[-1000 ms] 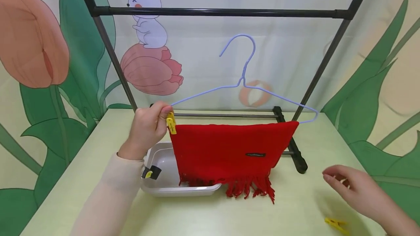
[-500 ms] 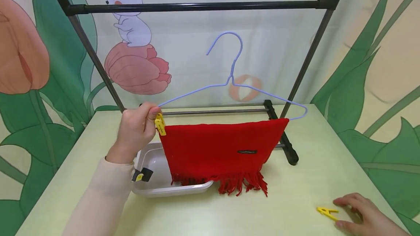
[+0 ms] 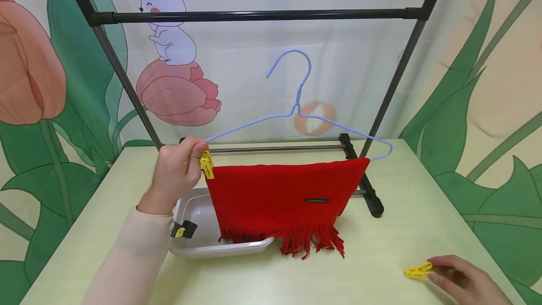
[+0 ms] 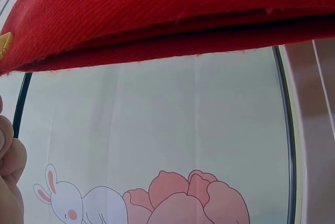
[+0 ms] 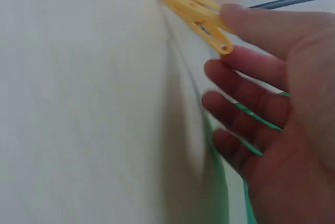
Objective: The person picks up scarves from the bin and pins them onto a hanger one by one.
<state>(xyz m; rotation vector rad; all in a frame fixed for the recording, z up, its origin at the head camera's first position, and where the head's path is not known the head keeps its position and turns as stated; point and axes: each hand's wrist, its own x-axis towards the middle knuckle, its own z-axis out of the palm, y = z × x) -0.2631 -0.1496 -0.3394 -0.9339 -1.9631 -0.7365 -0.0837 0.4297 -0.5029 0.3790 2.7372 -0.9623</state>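
My left hand [image 3: 175, 173] grips the left end of a light-blue wire hanger [image 3: 254, 120], holding it above the table. Over the hanger's lower bar hangs a folded red scarf [image 3: 279, 196] with a fringe and a small dark label. One yellow clothespin [image 3: 207, 164] clips the scarf's upper left corner beside my left thumb. At the lower right, my right hand [image 3: 466, 279] pinches a second yellow clothespin [image 3: 418, 271] between thumb and index finger. In the right wrist view that clothespin [image 5: 196, 17] points away from the hand, whose other fingers are loosely curled.
Behind the hanger stands a black metal rack [image 3: 254, 16] with a foot [image 3: 372, 204] on the right. A white plastic tray [image 3: 220, 250] sits partly under the scarf. A black-and-yellow piece [image 3: 185, 229] is at the tray's left rim. A printed curtain [image 3: 250, 79] hangs behind.
My right hand has moved down to the loose clothespin and taken hold of it, lifting it slightly. My left hand still holds the hanger and scarf; the whole view has shifted a little.
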